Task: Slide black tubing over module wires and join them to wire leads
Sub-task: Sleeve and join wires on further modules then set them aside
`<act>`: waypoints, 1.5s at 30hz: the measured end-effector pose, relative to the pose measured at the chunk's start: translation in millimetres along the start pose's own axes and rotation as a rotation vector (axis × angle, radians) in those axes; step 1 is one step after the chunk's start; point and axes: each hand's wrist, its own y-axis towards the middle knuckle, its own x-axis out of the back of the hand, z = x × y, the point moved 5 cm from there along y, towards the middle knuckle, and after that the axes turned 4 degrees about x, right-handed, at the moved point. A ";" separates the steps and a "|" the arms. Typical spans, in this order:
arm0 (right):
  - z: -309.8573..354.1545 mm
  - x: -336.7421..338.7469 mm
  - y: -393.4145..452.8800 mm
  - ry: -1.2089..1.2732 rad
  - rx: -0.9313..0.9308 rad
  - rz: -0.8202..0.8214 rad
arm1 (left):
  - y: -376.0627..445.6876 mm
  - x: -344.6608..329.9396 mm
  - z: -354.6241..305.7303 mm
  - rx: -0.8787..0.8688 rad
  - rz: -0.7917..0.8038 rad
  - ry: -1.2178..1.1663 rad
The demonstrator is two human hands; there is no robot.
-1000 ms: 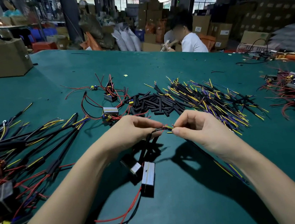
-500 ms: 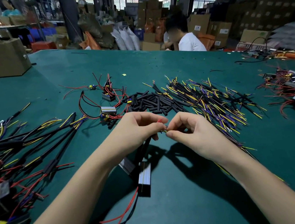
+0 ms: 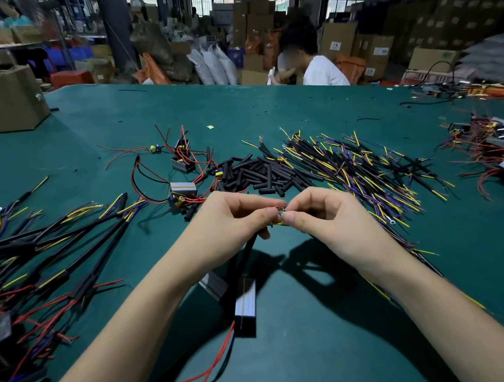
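The module wires (image 3: 275,209) sat pinched between the two hands, above the worktop (image 3: 324,324) toward its near edge. The join lay right at the fingertips, where a speck of red and bare strand showed, with a short yellow run just below it; the ends were too small to tell whether they were already twisted together. The left hand (image 3: 232,221) held its side with thumb and curled fingers, and the right hand (image 3: 323,213) pinched the wire lead (image 3: 275,224) from the other side, thumb tip against thumb tip. Neither hand was nearer; the join ran roughly left to right between them, so the coming twist would likely turn on that axis.

From under the left hand the black tubing (image 3: 247,251) dropped steeply toward the near edge, ending at the module (image 3: 246,309), a small grey-faced black block hanging or resting there, blurred. Its red and black tails trailed on toward the near edge.

Farther out, a heap of cut tubing pieces (image 3: 252,175) lay mid-worktop, beside a spread of yellow and blue leads (image 3: 359,168) to the right. Finished assemblies (image 3: 45,248) fanned along the left edge, and more modules (image 3: 499,147) sat by the right edge.
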 end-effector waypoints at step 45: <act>25.5 -5.6 -6.1 -0.281 0.200 -0.169 | -19.4 -7.7 -35.2 -0.631 -0.381 0.690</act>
